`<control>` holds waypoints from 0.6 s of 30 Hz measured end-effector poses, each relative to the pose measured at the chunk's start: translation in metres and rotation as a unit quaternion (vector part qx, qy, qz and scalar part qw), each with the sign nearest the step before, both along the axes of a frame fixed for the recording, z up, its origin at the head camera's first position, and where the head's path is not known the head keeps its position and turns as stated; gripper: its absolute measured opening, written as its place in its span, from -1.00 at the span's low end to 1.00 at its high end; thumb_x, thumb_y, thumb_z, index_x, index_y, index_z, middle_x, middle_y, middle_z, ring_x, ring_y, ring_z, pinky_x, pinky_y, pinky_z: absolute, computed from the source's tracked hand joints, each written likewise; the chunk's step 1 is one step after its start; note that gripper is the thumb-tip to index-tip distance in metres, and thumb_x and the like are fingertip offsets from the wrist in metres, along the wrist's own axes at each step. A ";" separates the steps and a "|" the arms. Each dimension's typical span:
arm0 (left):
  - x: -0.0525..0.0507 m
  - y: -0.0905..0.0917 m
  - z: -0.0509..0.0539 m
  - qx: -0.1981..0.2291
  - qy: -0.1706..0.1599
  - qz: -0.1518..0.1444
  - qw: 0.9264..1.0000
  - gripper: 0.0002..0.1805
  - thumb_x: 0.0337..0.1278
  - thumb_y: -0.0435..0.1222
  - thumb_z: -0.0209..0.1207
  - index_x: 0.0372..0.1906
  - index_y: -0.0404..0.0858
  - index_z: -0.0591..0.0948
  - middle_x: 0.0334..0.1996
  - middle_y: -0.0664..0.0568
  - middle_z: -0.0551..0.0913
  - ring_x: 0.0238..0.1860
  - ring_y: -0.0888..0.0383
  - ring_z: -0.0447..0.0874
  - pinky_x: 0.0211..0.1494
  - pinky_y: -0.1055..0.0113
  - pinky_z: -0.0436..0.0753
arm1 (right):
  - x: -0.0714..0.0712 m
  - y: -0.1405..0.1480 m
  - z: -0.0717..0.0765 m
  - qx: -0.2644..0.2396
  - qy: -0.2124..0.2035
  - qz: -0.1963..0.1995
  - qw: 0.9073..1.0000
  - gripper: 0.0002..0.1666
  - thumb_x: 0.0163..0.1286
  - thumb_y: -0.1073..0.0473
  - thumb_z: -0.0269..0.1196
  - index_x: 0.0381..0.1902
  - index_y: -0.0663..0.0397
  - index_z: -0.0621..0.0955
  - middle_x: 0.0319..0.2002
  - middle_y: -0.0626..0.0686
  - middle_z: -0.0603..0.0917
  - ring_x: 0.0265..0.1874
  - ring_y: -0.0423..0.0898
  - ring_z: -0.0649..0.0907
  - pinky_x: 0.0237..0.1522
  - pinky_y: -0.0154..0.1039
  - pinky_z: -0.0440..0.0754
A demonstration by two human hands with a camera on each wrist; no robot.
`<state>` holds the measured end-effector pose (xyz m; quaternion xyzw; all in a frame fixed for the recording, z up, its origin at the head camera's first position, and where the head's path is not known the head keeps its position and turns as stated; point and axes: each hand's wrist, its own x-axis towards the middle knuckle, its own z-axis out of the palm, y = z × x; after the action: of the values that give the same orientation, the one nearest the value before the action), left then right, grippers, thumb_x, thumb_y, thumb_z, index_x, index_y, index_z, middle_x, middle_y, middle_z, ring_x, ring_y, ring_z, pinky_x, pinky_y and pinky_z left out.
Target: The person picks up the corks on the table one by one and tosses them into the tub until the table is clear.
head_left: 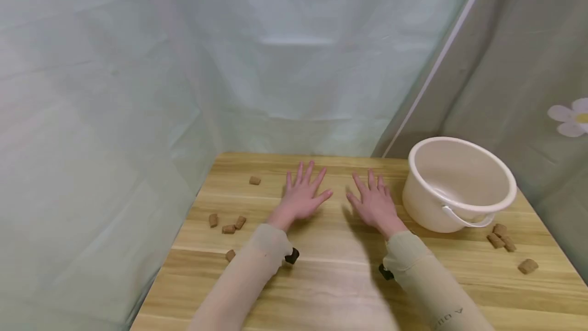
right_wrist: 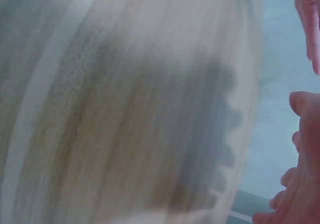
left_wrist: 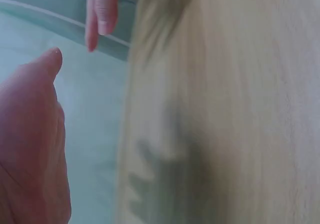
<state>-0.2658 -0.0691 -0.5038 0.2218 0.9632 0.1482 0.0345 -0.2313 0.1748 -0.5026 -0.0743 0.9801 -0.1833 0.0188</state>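
Observation:
Both hands hover palm down over the wooden table (head_left: 331,280), fingers spread, holding nothing. In the head view the left hand (head_left: 300,199) is left of the middle, with small brown pillow-shaped pieces (head_left: 228,229) scattered to its left. My right hand (head_left: 375,203) is closest to a cream bucket (head_left: 424,208), which stands upright just to its right with its handle hanging down in front. Each wrist view shows a shadow on the wood under the hand, apart from it. No piece can be seen inside the bucket; part of its floor is hidden.
More brown pieces (head_left: 496,240) lie in front of the bucket, and a single one (head_left: 528,266) is nearer the right edge. Another piece (head_left: 254,180) sits toward the back left. Pale curtains (head_left: 298,65) hang behind the table and on both sides.

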 end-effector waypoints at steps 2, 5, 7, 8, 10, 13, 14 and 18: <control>0.009 -0.006 0.008 0.012 0.001 -0.009 1.000 -0.15 0.58 0.41 -0.36 0.75 0.24 -0.22 0.72 0.03 -0.50 0.67 -0.11 -0.72 0.62 -0.38 -0.43 | 0.006 0.001 0.004 -0.009 0.002 0.003 1.000 -0.15 0.72 -0.30 -0.04 0.76 -0.07 0.12 0.69 0.43 -0.10 0.62 0.55 -0.08 0.57 0.49 0.00; 0.021 -0.014 0.019 0.031 0.005 -0.024 0.999 -0.16 0.56 0.43 -0.41 0.74 0.29 -0.27 0.72 0.08 -0.53 0.66 -0.07 -0.73 0.62 -0.34 -0.46 | 0.017 0.003 0.011 -0.022 0.000 0.010 1.000 -0.10 0.70 -0.41 -0.11 0.75 -0.07 0.14 0.68 0.44 -0.05 0.61 0.54 0.00 0.52 0.48 0.15; 0.030 -0.020 0.026 0.050 0.005 -0.038 0.998 -0.17 0.59 0.40 -0.36 0.74 0.29 -0.27 0.72 0.10 -0.53 0.67 -0.07 -0.72 0.62 -0.33 -0.49 | 0.026 0.006 0.018 -0.032 -0.005 0.016 0.999 -0.05 0.67 -0.48 -0.16 0.75 -0.06 0.16 0.68 0.44 -0.02 0.60 0.53 0.05 0.47 0.50 0.25; 0.034 -0.023 0.029 0.056 0.005 -0.044 0.997 -0.18 0.61 0.38 -0.34 0.74 0.29 -0.27 0.72 0.11 -0.53 0.67 -0.08 -0.72 0.62 -0.32 -0.49 | 0.030 0.007 0.021 -0.037 -0.009 0.020 0.999 -0.03 0.66 -0.51 -0.18 0.75 -0.06 0.16 0.68 0.43 0.00 0.61 0.52 0.07 0.45 0.51 0.29; 0.042 -0.030 0.034 0.068 0.006 -0.058 0.996 -0.19 0.64 0.33 -0.27 0.75 0.26 -0.25 0.72 0.12 -0.53 0.67 -0.08 -0.71 0.62 -0.33 -0.49 | 0.039 0.011 0.027 -0.051 -0.017 0.024 0.998 -0.01 0.64 -0.54 -0.19 0.74 -0.07 0.19 0.68 0.40 0.02 0.61 0.47 0.10 0.40 0.51 0.36; 0.052 -0.039 0.040 0.087 0.003 -0.075 0.993 -0.19 0.68 0.25 -0.20 0.77 0.21 -0.21 0.72 0.13 -0.53 0.68 -0.06 -0.71 0.62 -0.33 -0.49 | 0.051 0.018 0.033 -0.062 -0.021 0.031 0.997 -0.03 0.65 -0.53 -0.18 0.72 -0.07 0.24 0.68 0.36 0.08 0.60 0.43 0.19 0.35 0.47 0.44; 0.056 -0.042 0.041 0.091 0.003 -0.079 0.993 -0.19 0.68 0.25 -0.20 0.77 0.21 -0.20 0.72 0.14 -0.52 0.68 -0.04 -0.70 0.62 -0.34 -0.48 | 0.054 0.020 0.034 -0.065 -0.020 0.032 0.997 -0.04 0.65 -0.52 -0.17 0.72 -0.07 0.26 0.68 0.35 0.10 0.59 0.42 0.23 0.34 0.46 0.46; 0.066 -0.053 0.043 0.122 0.000 -0.094 0.988 -0.21 0.70 0.19 -0.14 0.78 0.14 -0.11 0.74 0.12 -0.44 0.70 -0.04 -0.62 0.63 -0.38 -0.40 | 0.065 0.029 0.037 -0.071 -0.006 0.037 0.997 -0.09 0.67 -0.49 -0.13 0.67 -0.05 0.35 0.64 0.34 0.23 0.50 0.40 0.40 0.35 0.41 0.48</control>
<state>-0.1996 -0.1217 -0.4604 0.3136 0.9127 0.2611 0.0206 -0.1664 0.2039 -0.4654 -0.1104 0.9611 -0.2518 0.0266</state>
